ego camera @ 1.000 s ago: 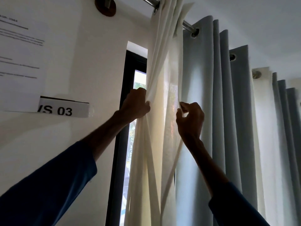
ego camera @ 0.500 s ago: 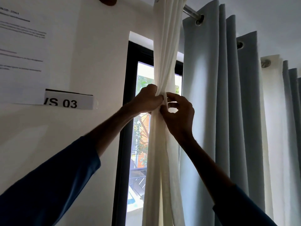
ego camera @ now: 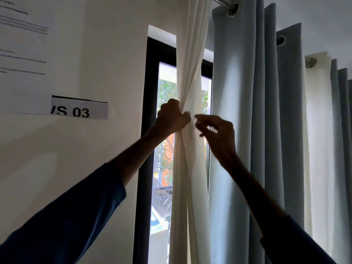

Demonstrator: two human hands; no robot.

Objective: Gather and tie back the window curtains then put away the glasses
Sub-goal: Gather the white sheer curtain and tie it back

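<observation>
Where the white curtain (ego camera: pixel 190 73) narrows into a bunch before the window (ego camera: pixel 165 79), the left hand (ego camera: pixel 172 117) closes its grip around it. Just right of the bunch, the right hand (ego camera: pixel 219 132) hovers, fingers curled and blurred; whether its grip holds cloth cannot be told.

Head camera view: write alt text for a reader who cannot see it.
A left hand grips a cream curtain bunched into a column before a dark-framed window; the blurred right hand is beside the bunch. To the right hang grey eyelet curtains.
</observation>
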